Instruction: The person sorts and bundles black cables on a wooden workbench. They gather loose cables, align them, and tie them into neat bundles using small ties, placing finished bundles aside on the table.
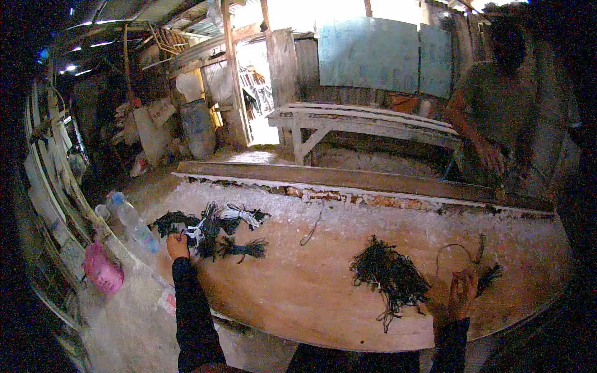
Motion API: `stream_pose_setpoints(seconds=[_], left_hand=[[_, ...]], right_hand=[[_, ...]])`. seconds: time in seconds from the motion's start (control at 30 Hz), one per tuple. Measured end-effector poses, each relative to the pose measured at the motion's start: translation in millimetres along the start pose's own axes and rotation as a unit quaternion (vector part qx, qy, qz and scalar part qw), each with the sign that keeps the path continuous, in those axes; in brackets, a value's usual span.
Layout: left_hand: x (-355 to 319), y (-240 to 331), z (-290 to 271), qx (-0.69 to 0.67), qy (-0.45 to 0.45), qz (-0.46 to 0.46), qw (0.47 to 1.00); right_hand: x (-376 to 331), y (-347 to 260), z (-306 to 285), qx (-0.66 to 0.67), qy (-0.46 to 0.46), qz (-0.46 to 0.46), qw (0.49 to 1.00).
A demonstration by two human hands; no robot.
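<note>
A person's two bare hands work wide apart over a wooden counter (298, 283); the right hand (461, 289), near the near edge, has its fingers drawn narrow on a thin cord (439, 253) that loops up above them; the left hand (178, 244) reaches into a heap of dark cords (211, 231) at the left, where I cannot tell whether its fingers grip anything; a white cord bundle (241, 215) lies in that heap, and a larger dark tangle (387, 273) sits just left of the right hand, with a small tufted bundle (489, 280) just beyond it.

The step in hand looks like sorting or gathering cords; the next move likely calls for a firm pinch and a gentle pull, since strands could snag; the counter's middle offers open room, crossed only by one loose strand (311, 229); a raised board (348, 178) bounds the far edge.
</note>
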State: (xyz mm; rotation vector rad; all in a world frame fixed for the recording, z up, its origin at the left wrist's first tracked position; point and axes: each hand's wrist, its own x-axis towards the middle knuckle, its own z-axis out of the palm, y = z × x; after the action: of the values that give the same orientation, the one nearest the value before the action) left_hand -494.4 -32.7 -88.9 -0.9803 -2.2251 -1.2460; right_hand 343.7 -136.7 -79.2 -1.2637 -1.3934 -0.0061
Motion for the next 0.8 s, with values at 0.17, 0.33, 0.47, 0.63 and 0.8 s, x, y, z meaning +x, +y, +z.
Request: stream_pose_setpoints(seconds=[0.17, 0.33, 0.47, 0.63, 0.8], left_hand=[[3, -13, 8, -0.049, 0.034, -0.034, 0.998], [12, -35, 5, -0.019, -0.053, -0.055, 0.997], [18, -38, -7, 0.017, -0.133, -0.048, 0.990], [18, -32, -22, 0.052, -0.131, 0.017, 0.990], [20, -7, -16, 0.141, -0.154, 0.044, 0.977]], right_hand=[[7, -20, 0, -0.274, 0.036, -0.262, 0.925], [6, -27, -1, -0.228, 0.013, -0.174, 0.958], [3, -28, -1, -0.154, 0.004, -0.120, 0.981], [3, -37, 6, -0.187, 0.027, -0.114, 0.975], [14, -49, 8, -0.160, 0.012, -0.109, 0.981]])
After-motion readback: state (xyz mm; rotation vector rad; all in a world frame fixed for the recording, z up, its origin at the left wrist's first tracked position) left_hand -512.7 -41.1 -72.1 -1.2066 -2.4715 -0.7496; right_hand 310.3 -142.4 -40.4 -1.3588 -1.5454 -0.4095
